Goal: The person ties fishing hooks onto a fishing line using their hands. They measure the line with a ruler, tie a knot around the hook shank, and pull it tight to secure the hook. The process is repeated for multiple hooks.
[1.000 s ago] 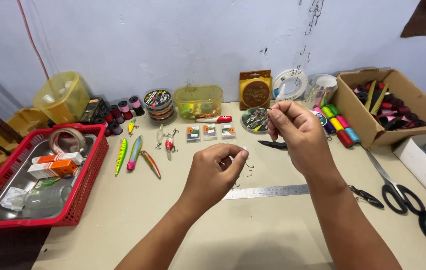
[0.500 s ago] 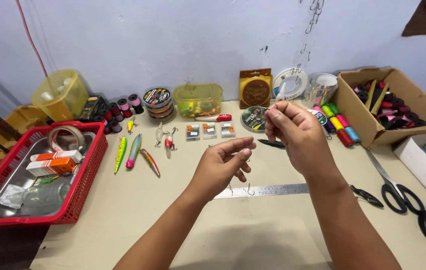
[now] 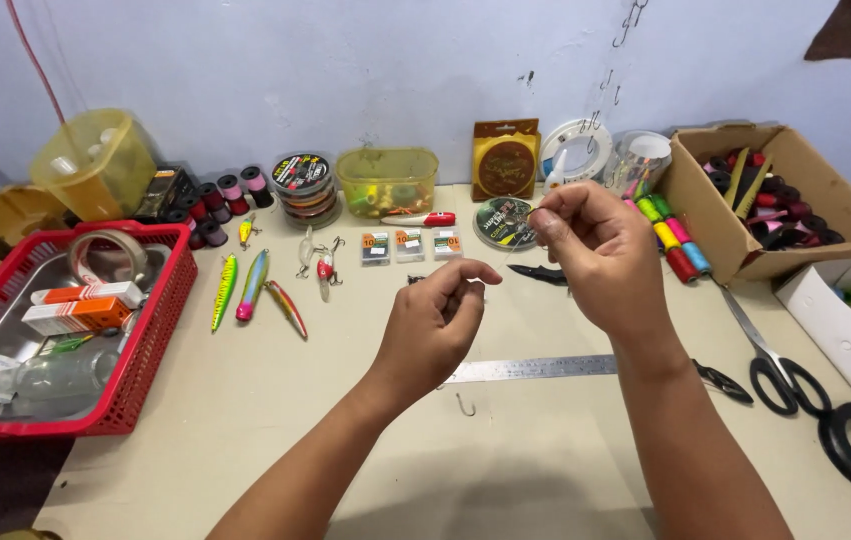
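Both hands are raised above the beige table [image 3: 245, 440]. My right hand [image 3: 595, 250] is higher, thumb and forefinger pinched on a thin clear line that is barely visible. My left hand [image 3: 435, 325] is lower and to the left, its fingers curled and its thumb and forefinger closed on the same line; whether it also holds a small hook I cannot tell. A bare hook [image 3: 465, 405] lies on the table under my left wrist, next to a steel ruler [image 3: 530, 369].
A red basket [image 3: 155, 330] with tape and tubes stands at the left. Fishing lures [image 3: 252, 285], hook packets [image 3: 408, 244], line spools [image 3: 303, 185] and a yellow-green box [image 3: 386, 180] fill the back. At the right are a cardboard box of spools [image 3: 775, 200], scissors [image 3: 770, 360] and black pliers [image 3: 720, 380].
My left hand has lifted a little toward my right hand, and its forefinger has curled over the thumb. My right hand has stayed nearly in place.
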